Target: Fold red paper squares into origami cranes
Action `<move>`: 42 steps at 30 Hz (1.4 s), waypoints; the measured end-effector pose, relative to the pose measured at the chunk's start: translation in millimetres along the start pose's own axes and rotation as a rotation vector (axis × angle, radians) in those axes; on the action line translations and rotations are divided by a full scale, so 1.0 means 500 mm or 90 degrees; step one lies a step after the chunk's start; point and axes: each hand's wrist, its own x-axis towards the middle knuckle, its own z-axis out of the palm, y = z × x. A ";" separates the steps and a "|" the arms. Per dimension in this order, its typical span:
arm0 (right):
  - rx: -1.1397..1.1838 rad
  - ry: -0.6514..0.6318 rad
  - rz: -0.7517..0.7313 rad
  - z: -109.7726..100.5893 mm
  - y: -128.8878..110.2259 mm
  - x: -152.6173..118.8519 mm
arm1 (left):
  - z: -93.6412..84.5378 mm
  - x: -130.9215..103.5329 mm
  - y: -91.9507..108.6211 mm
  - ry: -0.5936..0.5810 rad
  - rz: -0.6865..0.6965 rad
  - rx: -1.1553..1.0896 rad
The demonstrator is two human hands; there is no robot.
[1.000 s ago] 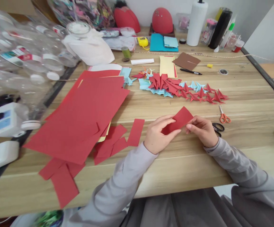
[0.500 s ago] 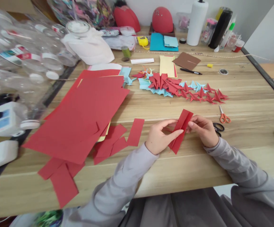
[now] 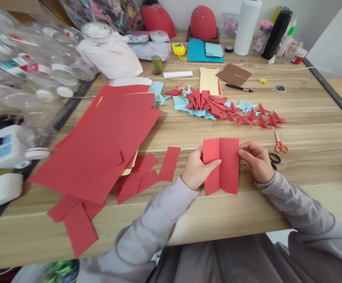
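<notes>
Both hands hold a red paper rectangle [image 3: 222, 165] upright over the wooden table [image 3: 306, 118], unfolded, with a vertical crease down its middle. My left hand [image 3: 196, 169] pinches its left edge, thumb on the front. My right hand [image 3: 256, 161] grips its right edge near the top. A row of folded red and light-blue paper shapes [image 3: 226, 108] lies just beyond the paper.
A stack of large red sheets [image 3: 106, 137] and several cut red strips [image 3: 147, 173] lie to the left. Orange scissors [image 3: 280, 144] and black scissors [image 3: 274, 159] sit right of my right hand. Plastic bottles [image 3: 26, 70] crowd the far left; craft supplies line the back edge.
The red paper was folded narrow between my hands half a second ago; now it is opened flat, showing a centre crease. Both hands shifted slightly apart.
</notes>
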 end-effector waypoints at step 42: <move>-0.089 -0.040 0.010 0.007 -0.002 -0.007 | 0.021 -0.001 -0.010 -0.030 -0.056 -0.134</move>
